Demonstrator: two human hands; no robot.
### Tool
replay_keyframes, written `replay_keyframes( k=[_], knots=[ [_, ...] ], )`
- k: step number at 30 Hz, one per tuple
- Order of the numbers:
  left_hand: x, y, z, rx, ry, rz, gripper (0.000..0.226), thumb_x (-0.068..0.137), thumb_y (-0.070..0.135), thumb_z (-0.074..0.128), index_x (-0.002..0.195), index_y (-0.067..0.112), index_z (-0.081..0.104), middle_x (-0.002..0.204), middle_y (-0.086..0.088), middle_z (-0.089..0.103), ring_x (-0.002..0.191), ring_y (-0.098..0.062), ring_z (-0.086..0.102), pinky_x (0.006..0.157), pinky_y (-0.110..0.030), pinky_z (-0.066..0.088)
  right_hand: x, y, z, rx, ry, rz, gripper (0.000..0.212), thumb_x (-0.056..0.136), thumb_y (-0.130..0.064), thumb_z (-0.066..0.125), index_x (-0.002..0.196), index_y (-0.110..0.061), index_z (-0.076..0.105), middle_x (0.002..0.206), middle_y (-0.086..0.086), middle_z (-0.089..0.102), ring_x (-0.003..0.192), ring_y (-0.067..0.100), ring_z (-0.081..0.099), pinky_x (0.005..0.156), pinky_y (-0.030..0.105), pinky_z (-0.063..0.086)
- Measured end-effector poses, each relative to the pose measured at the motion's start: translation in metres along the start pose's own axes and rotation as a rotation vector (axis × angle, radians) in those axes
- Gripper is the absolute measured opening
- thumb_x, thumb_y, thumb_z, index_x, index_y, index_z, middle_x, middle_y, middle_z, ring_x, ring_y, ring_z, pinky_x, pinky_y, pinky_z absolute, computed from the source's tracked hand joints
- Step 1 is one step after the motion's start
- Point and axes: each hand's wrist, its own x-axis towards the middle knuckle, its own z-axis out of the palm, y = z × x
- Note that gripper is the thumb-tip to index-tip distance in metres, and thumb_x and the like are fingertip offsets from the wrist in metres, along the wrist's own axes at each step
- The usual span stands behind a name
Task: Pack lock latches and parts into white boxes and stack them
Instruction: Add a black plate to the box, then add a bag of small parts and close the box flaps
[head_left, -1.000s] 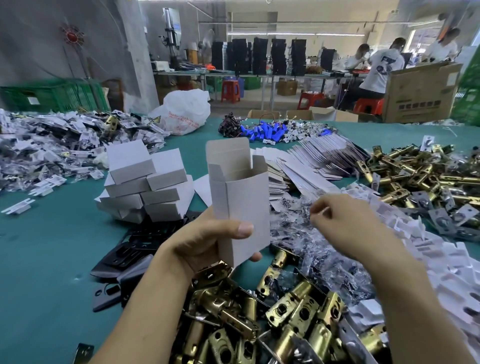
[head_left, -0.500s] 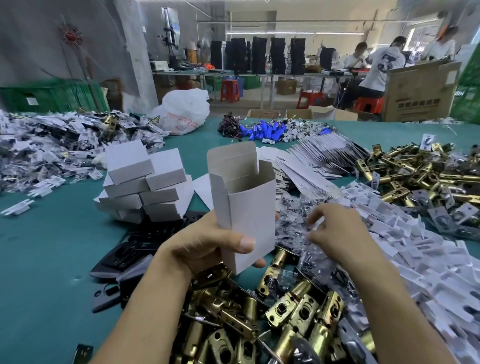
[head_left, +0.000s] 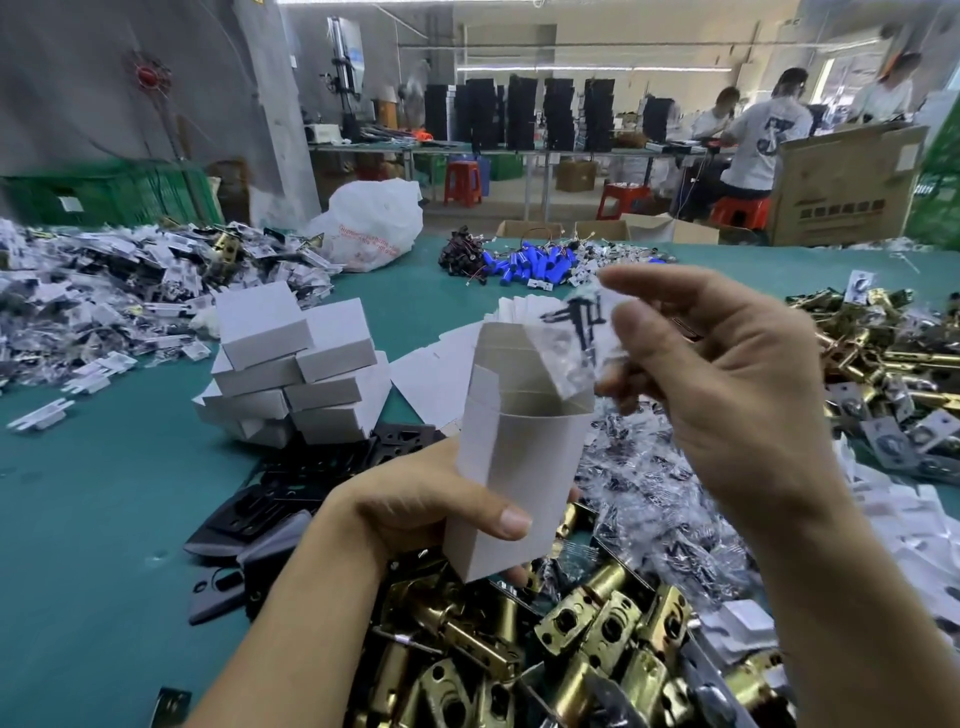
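My left hand (head_left: 431, 506) grips an upright white box (head_left: 519, 467) with its top flaps open, above a heap of brass latches (head_left: 571, 639). My right hand (head_left: 727, 395) pinches a clear plastic bag of black screws (head_left: 576, 338) between thumb and fingers. The bag's lower end hangs into the box mouth. A stack of closed white boxes (head_left: 296, 369) stands on the green table (head_left: 104, 519) to the left. More clear screw bags (head_left: 654, 499) lie piled under my right hand.
Black plates (head_left: 291, 488) lie left of the latches. Flat white box blanks (head_left: 441, 364) sit behind the box. More brass latches (head_left: 883, 353) and white plastic parts (head_left: 893, 519) fill the right. Bagged parts (head_left: 104, 291) cover the far left. People work at benches behind.
My right hand rose from the pile of screw bags with one bag and brought it over the open box. The left hand kept the box upright, lifting it slightly.
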Motion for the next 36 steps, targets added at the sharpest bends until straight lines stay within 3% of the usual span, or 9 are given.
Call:
replay_keyframes(
  k=[7,12,16,18,20,23,26,31,36],
  knots=[
    [-0.002,-0.001,0.0,-0.015,-0.142,0.019,0.056,0.057,0.028,0.096,0.108,0.022,0.076,0.099,-0.004,0.074,0.085,-0.02,0.073,0.07,-0.04,0.063,0.0,0.015,0.007,-0.347,-0.179,-0.053,0.02,0.088,-0.005,0.07,0.097,-0.022,0.076,0.075,-0.017,0.071,0.063,0.005,0.067,0.054,0.018,0.051],
    [-0.001,-0.001,-0.002,-0.062,-0.18,0.044,0.052,0.069,0.004,0.078,0.116,0.026,0.073,0.102,0.001,0.075,0.089,-0.017,0.073,0.074,-0.039,0.063,-0.003,0.019,0.012,-0.681,-0.135,-0.229,0.012,0.086,-0.019,0.076,0.096,-0.025,0.077,0.081,-0.014,0.069,0.065,-0.009,0.05,0.064,0.018,0.038],
    [-0.002,-0.002,-0.004,-0.049,-0.159,0.054,0.055,0.069,-0.001,0.065,0.115,0.028,0.072,0.102,0.002,0.074,0.089,-0.016,0.073,0.072,-0.039,0.063,-0.002,0.014,0.012,-0.61,-0.259,-0.13,0.005,0.09,-0.027,0.071,0.09,-0.023,0.075,0.076,-0.014,0.071,0.067,-0.002,0.063,0.06,0.023,0.048],
    [-0.001,-0.004,-0.004,-0.056,-0.154,0.061,0.057,0.067,0.0,0.067,0.117,0.029,0.071,0.104,0.002,0.073,0.09,-0.017,0.072,0.071,-0.04,0.063,-0.003,0.01,0.011,-0.597,-0.344,-0.054,0.03,0.094,-0.046,0.057,0.086,-0.021,0.073,0.074,-0.008,0.072,0.066,0.007,0.067,0.062,0.038,0.054],
    [0.0,-0.003,-0.005,-0.059,-0.169,0.071,0.061,0.066,0.002,0.075,0.119,0.029,0.07,0.105,0.002,0.071,0.092,-0.017,0.071,0.07,-0.04,0.063,-0.004,0.004,0.008,-0.552,-0.441,-0.006,0.047,0.092,-0.057,0.047,0.075,-0.019,0.07,0.062,-0.01,0.065,0.056,0.006,0.059,0.053,0.034,0.048],
    [0.0,-0.003,-0.004,-0.053,-0.21,0.096,0.065,0.066,0.004,0.081,0.124,0.03,0.066,0.108,0.004,0.069,0.094,-0.016,0.07,0.071,-0.04,0.063,-0.005,0.0,0.004,-0.498,-0.49,0.032,0.024,0.094,-0.037,0.061,0.081,-0.023,0.076,0.066,-0.023,0.06,0.065,-0.001,0.059,0.056,0.013,0.04],
    [0.001,-0.003,-0.004,-0.063,-0.203,0.104,0.069,0.068,0.0,0.077,0.126,0.033,0.063,0.11,0.002,0.068,0.094,-0.018,0.071,0.071,-0.041,0.063,-0.003,0.003,0.003,-0.521,-0.387,0.072,0.018,0.09,-0.033,0.061,0.087,-0.03,0.079,0.084,-0.015,0.062,0.082,0.003,0.059,0.066,0.017,0.043],
    [0.0,-0.004,-0.005,-0.013,-0.191,0.085,0.059,0.069,-0.004,0.065,0.118,0.028,0.069,0.106,0.004,0.071,0.092,-0.018,0.072,0.072,-0.04,0.063,-0.004,0.006,0.013,-0.457,-0.263,0.043,0.009,0.086,-0.017,0.075,0.09,-0.025,0.077,0.077,-0.013,0.074,0.072,0.006,0.068,0.065,0.038,0.057],
    [0.0,-0.004,-0.005,-0.026,-0.168,0.086,0.055,0.062,0.001,0.078,0.111,0.024,0.072,0.1,-0.001,0.07,0.086,-0.019,0.071,0.07,-0.041,0.063,-0.004,-0.003,0.011,-0.494,-0.409,0.016,0.013,0.087,-0.037,0.068,0.08,-0.027,0.072,0.071,-0.017,0.069,0.067,0.002,0.064,0.055,0.022,0.047]
  ],
)
